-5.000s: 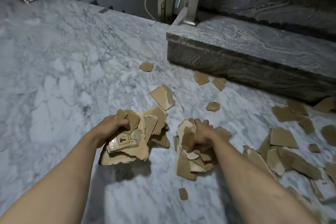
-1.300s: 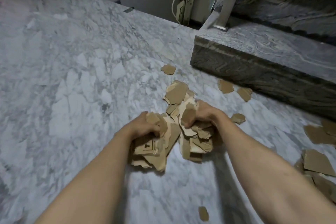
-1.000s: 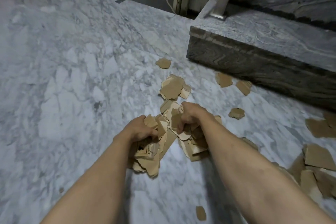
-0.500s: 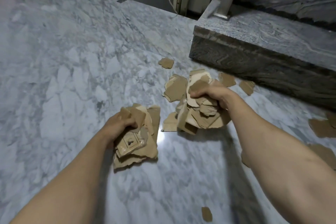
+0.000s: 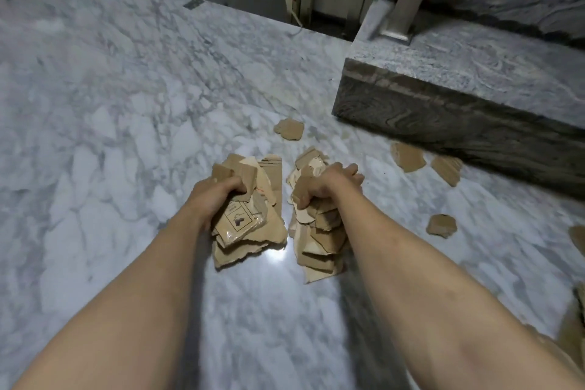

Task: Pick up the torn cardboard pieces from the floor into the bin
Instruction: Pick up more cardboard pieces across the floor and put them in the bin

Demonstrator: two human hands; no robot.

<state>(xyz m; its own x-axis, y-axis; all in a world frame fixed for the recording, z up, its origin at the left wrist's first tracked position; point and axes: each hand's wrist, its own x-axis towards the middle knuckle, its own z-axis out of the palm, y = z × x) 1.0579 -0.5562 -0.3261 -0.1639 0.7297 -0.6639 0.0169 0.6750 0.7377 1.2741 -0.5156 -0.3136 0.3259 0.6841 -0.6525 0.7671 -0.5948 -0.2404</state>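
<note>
Two hands grip ragged brown torn cardboard pieces [image 5: 250, 231], stacked.

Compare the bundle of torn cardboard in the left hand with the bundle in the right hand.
The left bundle shows a printed black symbol on one piece; the right bundle shows none. The left bundle's pieces look broader and flatter; the right bundle's look smaller and stacked more thickly. Both are brown torn cardboard, each gripped by one hand.
</note>
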